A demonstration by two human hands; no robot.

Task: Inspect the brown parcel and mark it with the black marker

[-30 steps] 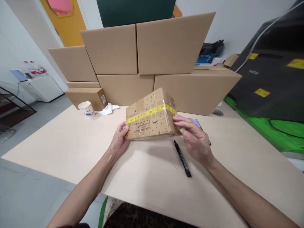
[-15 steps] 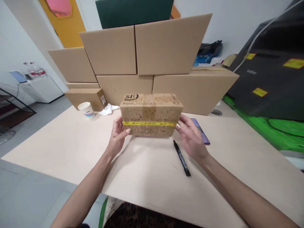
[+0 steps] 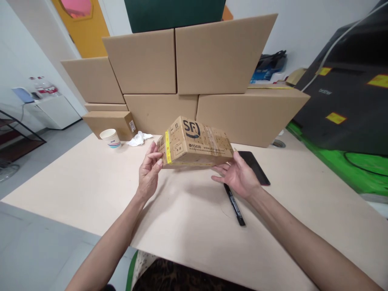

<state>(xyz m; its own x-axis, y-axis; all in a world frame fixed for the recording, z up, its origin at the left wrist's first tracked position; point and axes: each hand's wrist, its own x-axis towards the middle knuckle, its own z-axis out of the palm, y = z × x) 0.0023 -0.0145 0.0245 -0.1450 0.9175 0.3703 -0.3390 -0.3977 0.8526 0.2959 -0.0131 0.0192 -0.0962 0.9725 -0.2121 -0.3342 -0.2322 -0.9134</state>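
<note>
Green box cropped at top, phone partly behind right hand, finest print on carton illegible

carton: brown, black-flecked | tape: yellow | marker: black | cup: white

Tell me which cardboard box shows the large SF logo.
The small speckled box held in the left hand, right hand at its other end; the other cardboard boxes behind show no such logo.

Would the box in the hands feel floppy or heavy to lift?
The box is probably stiff: its edges look straight. It may be light: the left hand and right hand support it near its ends. Shiny clear tape might feel slippery.
</note>
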